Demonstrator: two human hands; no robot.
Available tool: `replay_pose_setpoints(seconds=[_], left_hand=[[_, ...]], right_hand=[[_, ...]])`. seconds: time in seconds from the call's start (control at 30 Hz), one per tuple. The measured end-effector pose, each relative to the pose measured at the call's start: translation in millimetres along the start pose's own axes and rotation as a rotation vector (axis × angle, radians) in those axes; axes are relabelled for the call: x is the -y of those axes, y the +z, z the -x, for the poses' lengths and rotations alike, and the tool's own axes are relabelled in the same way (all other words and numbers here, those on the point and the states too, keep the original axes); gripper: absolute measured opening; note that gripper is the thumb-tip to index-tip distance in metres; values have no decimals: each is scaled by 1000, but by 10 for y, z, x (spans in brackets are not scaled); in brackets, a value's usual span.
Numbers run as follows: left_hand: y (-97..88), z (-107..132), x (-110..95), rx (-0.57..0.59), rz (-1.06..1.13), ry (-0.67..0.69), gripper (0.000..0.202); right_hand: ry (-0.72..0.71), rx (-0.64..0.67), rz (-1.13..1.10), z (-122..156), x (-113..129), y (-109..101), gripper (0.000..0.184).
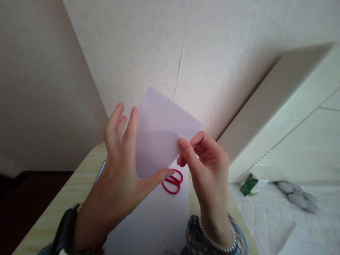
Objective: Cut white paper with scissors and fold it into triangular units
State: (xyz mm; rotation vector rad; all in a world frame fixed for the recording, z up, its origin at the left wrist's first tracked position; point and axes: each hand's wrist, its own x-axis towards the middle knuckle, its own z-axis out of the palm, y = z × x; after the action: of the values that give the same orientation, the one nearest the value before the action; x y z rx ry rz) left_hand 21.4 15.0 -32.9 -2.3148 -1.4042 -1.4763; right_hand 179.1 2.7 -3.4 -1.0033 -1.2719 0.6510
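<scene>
A pale lilac sheet of paper (162,124) is held up above the table, with a crease or fold line running across it. My right hand (205,159) pinches its right corner between thumb and fingers. My left hand (123,163) is open at the paper's left side, fingers upright and apart, thumb stretched out along the lower edge. Whether the left hand touches the paper I cannot tell. Below the paper, red-handled scissors (172,189) lie on a large white sheet (151,223); their blades are hidden.
The light wooden table (63,202) stands against a pale wall (138,46). A dark-edged flat object (101,170) is partly hidden behind my left wrist. To the right are a white cabinet (287,106), a green and white box (249,185) and a grey rounded item (297,196) on a quilted white surface.
</scene>
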Motion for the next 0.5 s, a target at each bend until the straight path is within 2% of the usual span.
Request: replay_pose_setpoints(seconds=[0.2, 0.33, 0.43, 0.5], left_hand=[[20, 7, 30, 14, 14, 7, 108], [-20, 2, 92, 46, 89, -1, 104], [-44, 8, 136, 96, 184, -72, 101], [-47, 13, 157, 86, 263, -118, 97]], right_hand=[[20, 17, -35, -16, 7, -19, 25], [19, 155, -49, -59, -16, -94, 21], [-29, 254, -9, -110, -47, -174, 22], [-39, 295, 7, -136, -61, -223, 18]])
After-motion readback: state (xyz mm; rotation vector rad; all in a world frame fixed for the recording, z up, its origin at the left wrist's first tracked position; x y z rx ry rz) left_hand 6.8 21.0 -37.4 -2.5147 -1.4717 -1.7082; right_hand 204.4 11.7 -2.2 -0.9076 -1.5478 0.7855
